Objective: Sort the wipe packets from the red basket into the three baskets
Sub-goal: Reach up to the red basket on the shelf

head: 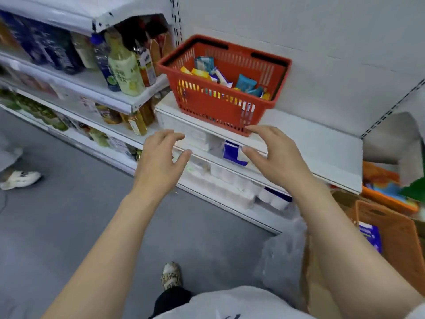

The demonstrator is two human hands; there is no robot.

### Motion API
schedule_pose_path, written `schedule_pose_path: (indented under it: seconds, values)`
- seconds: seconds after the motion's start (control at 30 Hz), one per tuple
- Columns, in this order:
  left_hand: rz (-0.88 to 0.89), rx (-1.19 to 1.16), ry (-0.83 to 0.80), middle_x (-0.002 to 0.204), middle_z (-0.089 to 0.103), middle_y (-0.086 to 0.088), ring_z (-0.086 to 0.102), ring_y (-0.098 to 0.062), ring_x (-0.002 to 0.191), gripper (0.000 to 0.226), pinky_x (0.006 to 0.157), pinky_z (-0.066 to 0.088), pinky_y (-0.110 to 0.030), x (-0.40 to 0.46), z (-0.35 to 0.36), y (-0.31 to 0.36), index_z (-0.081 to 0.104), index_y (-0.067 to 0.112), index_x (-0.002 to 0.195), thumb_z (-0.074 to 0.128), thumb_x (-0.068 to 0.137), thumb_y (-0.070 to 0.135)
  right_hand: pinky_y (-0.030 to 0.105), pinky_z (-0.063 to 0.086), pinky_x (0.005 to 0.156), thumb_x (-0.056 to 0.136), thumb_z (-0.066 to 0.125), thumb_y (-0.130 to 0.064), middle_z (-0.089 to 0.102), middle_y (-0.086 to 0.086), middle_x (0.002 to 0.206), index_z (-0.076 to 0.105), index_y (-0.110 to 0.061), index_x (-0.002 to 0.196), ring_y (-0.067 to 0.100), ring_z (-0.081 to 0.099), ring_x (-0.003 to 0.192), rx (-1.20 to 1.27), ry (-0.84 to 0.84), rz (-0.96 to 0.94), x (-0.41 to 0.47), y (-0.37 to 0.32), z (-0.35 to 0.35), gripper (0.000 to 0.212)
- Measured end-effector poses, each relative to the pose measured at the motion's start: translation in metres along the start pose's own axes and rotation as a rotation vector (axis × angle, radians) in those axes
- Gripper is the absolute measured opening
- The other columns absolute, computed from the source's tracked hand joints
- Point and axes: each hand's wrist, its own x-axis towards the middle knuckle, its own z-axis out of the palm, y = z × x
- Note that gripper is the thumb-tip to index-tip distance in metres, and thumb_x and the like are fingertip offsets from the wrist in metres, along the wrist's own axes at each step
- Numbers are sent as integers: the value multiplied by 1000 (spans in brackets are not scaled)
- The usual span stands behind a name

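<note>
Neither grip holds anything: the left hand (161, 157) and the right hand (273, 155) both hang in front of the white shelf edge (310, 143), fingers loosely spread and slightly bent, thumbs turned inward toward each other. The gap between them roughly matches the width of the red slotted plastic basket (220, 107) just beyond, so the pose reads as a reach to take that basket by its two sides. The right fingertips (249, 128) lie just beside the basket's near lower corner; whether they touch it cannot be told. The left hand is lower and apart from it.

The basket sits on the shelf, turned at an angle with one corner toward the person, its near corner at the shelf lip. Inside lies a jumble of small wipe packets (220, 78) in yellow, teal, blue and white, heaped mostly toward the near wall, so sorting has probably not begun. Its dark handles are folded down along the rim, leaving the top open for reaching in.

To the left, further shelves carry drink bottles (125, 70) and cartons. Below the basket's shelf lie white wrapped packs and a blue-and-white box (232, 154). At the near right an orange-brown plastic crate (395, 238) holds something blue and purple; it may be one of the target baskets, though that is not certain. A leopard-print shoe (171, 275) stands on the grey floor.
</note>
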Motion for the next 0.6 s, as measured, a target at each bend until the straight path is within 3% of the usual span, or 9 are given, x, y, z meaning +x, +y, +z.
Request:
schedule_pose_path:
  seconds: [0.1, 0.3, 0.47, 0.6]
  values:
    - [70, -39, -22, 136, 54, -7, 43, -25, 132, 39, 108, 31, -34, 62, 1, -27, 62, 17, 128, 64, 92, 33, 17, 32, 96, 93, 63, -37, 56, -4, 136, 52, -27, 138, 13, 50, 122, -3, 53, 94, 36, -18, 10, 47]
    - [144, -113, -89, 134, 54, -1, 43, -22, 130, 39, 106, 32, -30, 161, 12, -50, 60, 19, 129, 61, 94, 37, 28, 45, 99, 92, 64, -39, 58, -7, 132, 56, -29, 134, 9, 55, 116, 37, 118, 230, 105, -18, 19, 44]
    - [181, -117, -112, 130, 58, -4, 47, -24, 123, 39, 102, 36, -34, 254, 35, -61, 62, 17, 125, 60, 95, 41, 35, 48, 97, 90, 66, -36, 65, -1, 124, 62, -22, 127, 17, 61, 112, 48, 172, 313, 191, 14, 27, 40]
    - [144, -120, -76, 125, 61, -6, 50, -28, 120, 34, 99, 38, -38, 327, 55, -60, 65, 16, 120, 62, 94, 38, 35, 46, 98, 91, 67, -38, 66, 3, 125, 63, -18, 127, 21, 61, 114, 34, 55, 281, 295, 45, 47, 42]
